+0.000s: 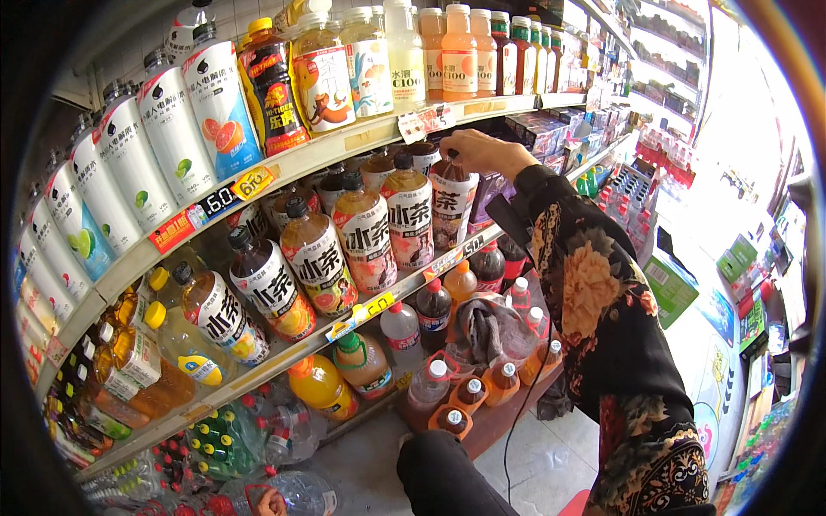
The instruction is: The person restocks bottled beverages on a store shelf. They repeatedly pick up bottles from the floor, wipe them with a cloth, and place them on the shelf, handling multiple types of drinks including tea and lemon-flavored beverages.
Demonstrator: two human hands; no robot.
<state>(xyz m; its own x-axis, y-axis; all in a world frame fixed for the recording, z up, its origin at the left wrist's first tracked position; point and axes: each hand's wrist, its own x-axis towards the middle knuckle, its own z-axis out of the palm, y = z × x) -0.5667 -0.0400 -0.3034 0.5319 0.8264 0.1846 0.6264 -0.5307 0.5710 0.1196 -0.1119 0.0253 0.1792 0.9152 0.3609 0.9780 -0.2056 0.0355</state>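
Note:
My right hand (481, 153) is at the far end of the middle shelf, its fingers closed around the dark cap of an iced tea bottle (452, 209). That bottle stands upright, its base at the shelf edge. Left of it along the same shelf runs a row of similar bottles with white labels, including a peach-coloured one (408, 213) right beside it. Only the fingers of my left hand (270, 502) show at the bottom edge, close to the red handle of a large clear water bottle (297, 493). Whether they hold anything is unclear.
Drink bottles (187, 122) crowd the upper shelf (361, 138) above my hand. Below, bottles and a grey cloth (481, 329) sit on a low brown stand (493, 429). A black cable (510, 445) hangs before it. A green carton (668, 280) stands to the right.

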